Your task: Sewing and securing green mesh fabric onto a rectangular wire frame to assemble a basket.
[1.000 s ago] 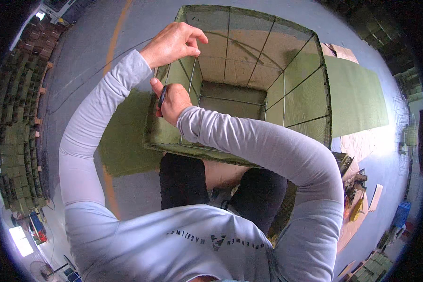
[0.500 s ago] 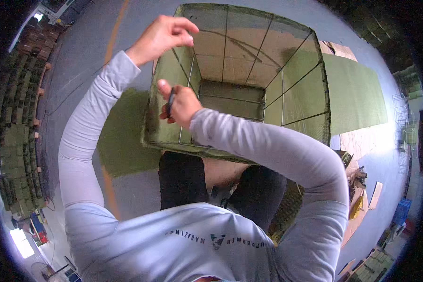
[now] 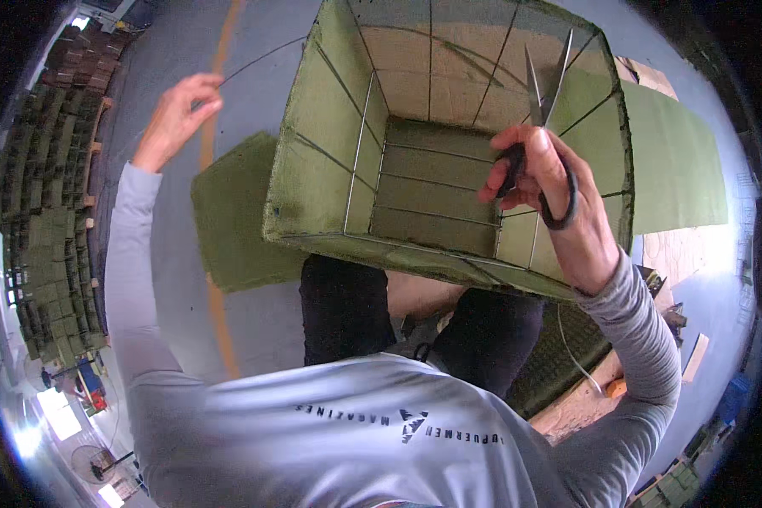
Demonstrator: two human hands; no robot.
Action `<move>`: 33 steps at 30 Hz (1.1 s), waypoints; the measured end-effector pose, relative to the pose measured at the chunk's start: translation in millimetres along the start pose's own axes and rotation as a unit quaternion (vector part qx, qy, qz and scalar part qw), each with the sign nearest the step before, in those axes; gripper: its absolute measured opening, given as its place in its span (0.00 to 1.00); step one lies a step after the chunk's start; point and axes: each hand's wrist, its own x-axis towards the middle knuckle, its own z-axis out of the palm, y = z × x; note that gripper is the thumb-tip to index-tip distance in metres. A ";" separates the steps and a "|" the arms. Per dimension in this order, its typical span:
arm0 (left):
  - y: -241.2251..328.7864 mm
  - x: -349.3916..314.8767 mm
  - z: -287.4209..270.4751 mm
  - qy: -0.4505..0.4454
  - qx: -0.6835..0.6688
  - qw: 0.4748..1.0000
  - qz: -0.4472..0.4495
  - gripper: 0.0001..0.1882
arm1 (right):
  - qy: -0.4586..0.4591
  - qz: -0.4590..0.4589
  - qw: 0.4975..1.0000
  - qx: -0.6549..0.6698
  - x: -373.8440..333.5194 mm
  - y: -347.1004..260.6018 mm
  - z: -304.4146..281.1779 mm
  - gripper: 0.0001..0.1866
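Head view: left hand [image 3: 178, 117] pinches dark thread [image 3: 262, 57] beyond the left edge of the wire-framed box [image 3: 317, 190]; right hand [image 3: 588, 207] grips scissors [image 3: 540, 114], blades spread near its far-right corner, so careless swing could nick it.

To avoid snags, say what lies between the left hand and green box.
In the head view, a thin dark strand runs from the left hand to the green box, above grey floor.

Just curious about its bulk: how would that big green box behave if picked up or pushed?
The green box is probably light for its size, since its walls look like thin sheeting over slim rods. It would likely keep its shape, as those rods cross its walls. Its flat sides suggest sliding rather than rolling.
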 end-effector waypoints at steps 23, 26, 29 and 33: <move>154.3 47.9 29.8 -0.185 -0.163 0.968 0.035 0.06 | -0.177 -0.043 0.983 0.008 -24.2 19.7 8.7 0.25; 150.2 54.6 21.5 -0.164 -0.160 0.971 0.068 0.11 | -0.237 -0.004 0.960 -0.149 -12.0 5.6 18.6 0.27; 153.3 58.8 18.6 -0.135 -0.144 0.972 0.125 0.14 | -0.232 -0.021 0.948 -0.219 2.6 6.6 39.5 0.30; 163.6 63.2 21.8 -0.113 -0.110 0.979 0.126 0.15 | -0.328 0.088 0.926 -0.167 33.5 7.1 66.0 0.29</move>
